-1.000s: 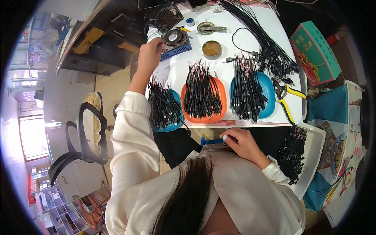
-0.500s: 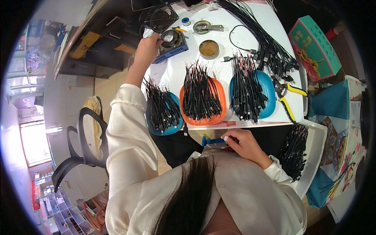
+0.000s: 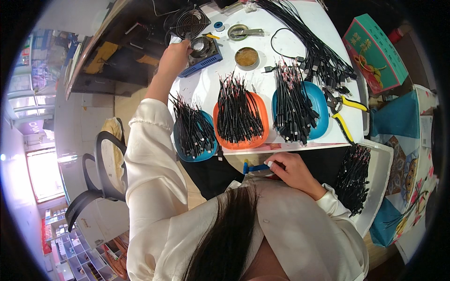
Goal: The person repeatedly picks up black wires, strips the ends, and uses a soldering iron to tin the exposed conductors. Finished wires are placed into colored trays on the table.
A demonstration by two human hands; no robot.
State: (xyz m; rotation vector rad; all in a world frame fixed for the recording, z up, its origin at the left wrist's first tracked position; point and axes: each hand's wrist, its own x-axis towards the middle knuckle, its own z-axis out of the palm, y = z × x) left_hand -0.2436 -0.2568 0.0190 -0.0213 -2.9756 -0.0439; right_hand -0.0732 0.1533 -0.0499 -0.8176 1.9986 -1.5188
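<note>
My left hand [image 3: 174,58] reaches out over the far left of the table, beside a small blue-and-black solder pot [image 3: 202,56] with a round silvery well. Its fingers are pressed together, a white bit [image 3: 175,39] shows at their tips, and what they hold is hidden. Close to my body, below the table edge, my right hand [image 3: 295,172] is closed around a blue-handled tool [image 3: 255,168] with a yellow end; white wrapping covers a fingertip. Between the hands stand a left blue tray [image 3: 209,154], an orange tray [image 3: 263,136] and a right blue tray [image 3: 323,112], holding black cables with bared wire ends.
Behind the trays are a round tin of brown paste [image 3: 247,57], another tin [image 3: 237,32], a solder spool [image 3: 218,26] and a fan [image 3: 191,23]. Black cables [image 3: 318,51] lie at back right, near yellow-handled pliers [image 3: 344,126]. A white bin [image 3: 375,187] holds more cables. A chair [image 3: 101,164] stands left.
The view has shifted slightly, so the table items sit a little further left. My left hand stays by the solder pot; my right hand keeps its hold on the blue-handled tool.
</note>
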